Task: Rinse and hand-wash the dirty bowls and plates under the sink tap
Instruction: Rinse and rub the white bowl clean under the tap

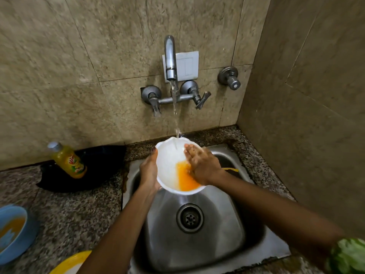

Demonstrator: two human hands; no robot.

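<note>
a white bowl (171, 165) is held tilted over the steel sink (197, 224), under the running tap (170, 58). its left rim is gripped by the left hand (149, 172). the right hand (203, 165) is laid flat inside, fingers straight, on orange residue (185, 178). a smeared blue bowl (13, 230) and a yellow plate (69, 263) are left on the granite counter (79, 214).

Blue bowl (11, 230) and yellow plate (69, 263) cut by frame edges.

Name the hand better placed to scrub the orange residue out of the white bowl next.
Right hand: its flat fingers already lie inside the white bowl by the residue, while the left hand grips the rim.
</note>
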